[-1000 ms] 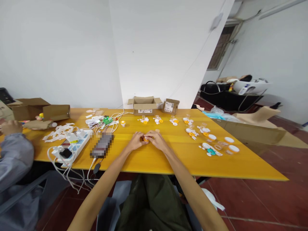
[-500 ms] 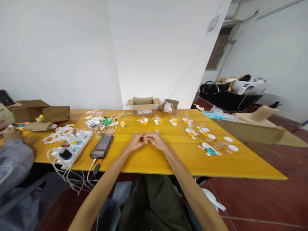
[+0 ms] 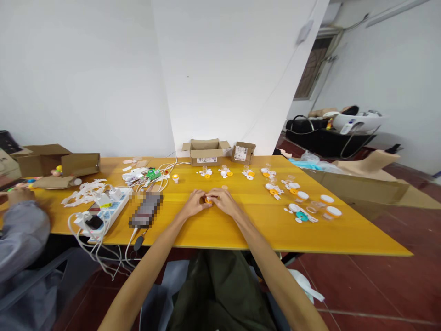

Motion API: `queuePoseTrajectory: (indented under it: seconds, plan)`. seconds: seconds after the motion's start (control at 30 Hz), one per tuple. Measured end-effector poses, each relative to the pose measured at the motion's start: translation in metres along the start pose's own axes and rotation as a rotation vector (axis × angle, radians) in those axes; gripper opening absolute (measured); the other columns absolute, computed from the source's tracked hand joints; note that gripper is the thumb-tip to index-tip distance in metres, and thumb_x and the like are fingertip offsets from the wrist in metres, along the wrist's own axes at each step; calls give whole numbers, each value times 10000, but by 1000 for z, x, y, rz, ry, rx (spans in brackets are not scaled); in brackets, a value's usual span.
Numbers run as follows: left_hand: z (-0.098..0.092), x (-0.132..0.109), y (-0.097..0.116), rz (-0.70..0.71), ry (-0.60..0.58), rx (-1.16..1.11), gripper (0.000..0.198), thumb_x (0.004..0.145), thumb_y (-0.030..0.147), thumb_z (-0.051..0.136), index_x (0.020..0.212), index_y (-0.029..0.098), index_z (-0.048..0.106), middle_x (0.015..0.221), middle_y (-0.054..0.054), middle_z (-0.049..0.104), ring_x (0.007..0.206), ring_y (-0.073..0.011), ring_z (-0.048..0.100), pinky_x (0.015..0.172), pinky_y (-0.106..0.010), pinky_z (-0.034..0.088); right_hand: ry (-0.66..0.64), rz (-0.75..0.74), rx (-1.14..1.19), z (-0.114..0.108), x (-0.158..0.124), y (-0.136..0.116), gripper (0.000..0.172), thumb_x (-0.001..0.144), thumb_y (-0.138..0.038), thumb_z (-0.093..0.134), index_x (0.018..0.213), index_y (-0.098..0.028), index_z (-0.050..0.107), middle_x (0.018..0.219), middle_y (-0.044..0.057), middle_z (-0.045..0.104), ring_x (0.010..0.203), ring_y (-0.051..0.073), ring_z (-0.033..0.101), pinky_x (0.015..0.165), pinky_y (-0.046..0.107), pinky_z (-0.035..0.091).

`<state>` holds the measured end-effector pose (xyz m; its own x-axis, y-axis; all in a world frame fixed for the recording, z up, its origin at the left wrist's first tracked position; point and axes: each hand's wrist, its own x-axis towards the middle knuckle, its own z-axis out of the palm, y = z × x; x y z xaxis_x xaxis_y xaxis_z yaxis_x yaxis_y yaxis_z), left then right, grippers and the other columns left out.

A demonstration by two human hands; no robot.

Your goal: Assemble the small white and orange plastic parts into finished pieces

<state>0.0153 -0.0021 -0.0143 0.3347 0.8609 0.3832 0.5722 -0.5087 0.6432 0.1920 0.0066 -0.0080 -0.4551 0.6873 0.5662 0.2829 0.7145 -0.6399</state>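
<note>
Close together over the middle of the table [image 3: 213,232], both of my hands are closed around a small round orange part [image 3: 208,200] with some white on it. My left hand [image 3: 195,203] grips it from the left, and the fingers of my right hand [image 3: 222,201] press on it from the right and above. Much of the part is hidden by the fingers. Just beyond my right hand lies a small pale disc [image 3: 224,187]. An orange-and-white capped jar [image 3: 175,178] stands farther off to the left.
Sets of clear cups, orange rings and white pieces lie along the back and right, with a teal ring [image 3: 302,216] and capped jars [image 3: 333,212]. Cardboard boxes [image 3: 206,158] stand at the back. Leftward are a phone [image 3: 146,210], a power strip [image 3: 115,205] and a co-worker's sleeve [image 3: 25,234].
My hands and the orange part stay almost in the same place. At the far left, the co-worker's hand and sleeve have shifted slightly.
</note>
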Motion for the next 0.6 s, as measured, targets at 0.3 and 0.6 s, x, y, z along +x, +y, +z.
queuePoseTrajectory:
  seconds: [0.3, 0.6]
  plan:
    - [-1, -1, 5, -17, -24, 64, 174, 728, 340, 727, 782, 186, 666, 793, -14, 621, 836, -199, 539, 840, -327, 421, 28, 43, -130, 2, -1, -1, 125, 852, -223, 628, 862, -235, 752, 802, 30, 697, 737, 176, 617, 735, 308, 496]
    - [-1, -2, 6, -35, -15, 62, 143, 698, 278, 730, 790, 196, 657, 818, -21, 619, 849, -206, 550, 873, -351, 430, 266, 162, -539, -13, -7, 15, 277, 884, -197, 534, 1105, -246, 694, 1072, 98, 688, 976, 269, 604, 908, 421, 486]
